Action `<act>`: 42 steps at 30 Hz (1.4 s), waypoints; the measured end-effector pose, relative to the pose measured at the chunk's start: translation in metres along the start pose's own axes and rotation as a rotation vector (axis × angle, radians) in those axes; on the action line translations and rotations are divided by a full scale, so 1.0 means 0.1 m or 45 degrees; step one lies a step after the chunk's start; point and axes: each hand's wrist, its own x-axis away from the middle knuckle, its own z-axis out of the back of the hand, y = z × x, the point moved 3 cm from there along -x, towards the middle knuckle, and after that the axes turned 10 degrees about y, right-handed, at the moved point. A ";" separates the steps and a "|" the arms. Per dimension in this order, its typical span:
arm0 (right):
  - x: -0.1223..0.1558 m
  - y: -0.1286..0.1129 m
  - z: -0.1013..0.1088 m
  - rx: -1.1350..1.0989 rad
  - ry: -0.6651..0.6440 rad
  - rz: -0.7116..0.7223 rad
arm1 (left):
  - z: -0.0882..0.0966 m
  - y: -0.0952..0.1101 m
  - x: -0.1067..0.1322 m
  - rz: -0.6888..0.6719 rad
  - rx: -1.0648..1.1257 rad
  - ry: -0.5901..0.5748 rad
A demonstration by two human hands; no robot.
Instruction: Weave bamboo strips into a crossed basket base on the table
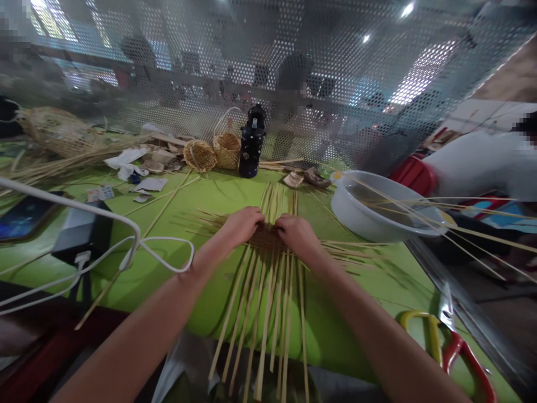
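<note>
A flat weave of bamboo strips (pixel 268 242) lies on the green table in front of me, with long loose ends spreading to all four sides. My left hand (pixel 245 223) is at the weave's upper left, fingers curled down onto the strips. At its upper right, my right hand (pixel 293 229) pinches the strips in the same way. A narrow gap separates the two hands. Both sets of fingertips are partly hidden, so the exact strips held cannot be singled out. Several strip ends hang past the table's near edge.
A white basin (pixel 377 207) with long strips across it stands at the right. Scissors (pixel 447 330) lie at the near right. Behind are a black bottle (pixel 251 143), small baskets (pixel 200 157) and scraps. White cables (pixel 134 240), a black box (pixel 81 232) and a phone (pixel 27 215) occupy the left.
</note>
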 end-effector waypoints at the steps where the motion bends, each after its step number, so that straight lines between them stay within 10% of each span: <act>1: 0.00 -0.01 0.00 0.014 -0.002 0.003 | -0.01 0.00 0.00 0.000 0.006 0.008; 12: 0.04 0.00 -0.04 -0.066 0.054 0.017 | 0.00 0.03 0.03 -0.066 -0.072 0.056; 25: -0.01 0.09 -0.03 -0.227 0.112 -0.061 | 0.00 0.84 0.52 0.068 -0.242 -0.129; 42: -0.04 -0.02 -0.03 -0.178 0.100 0.001 | -0.04 0.91 0.52 0.130 -0.278 -0.213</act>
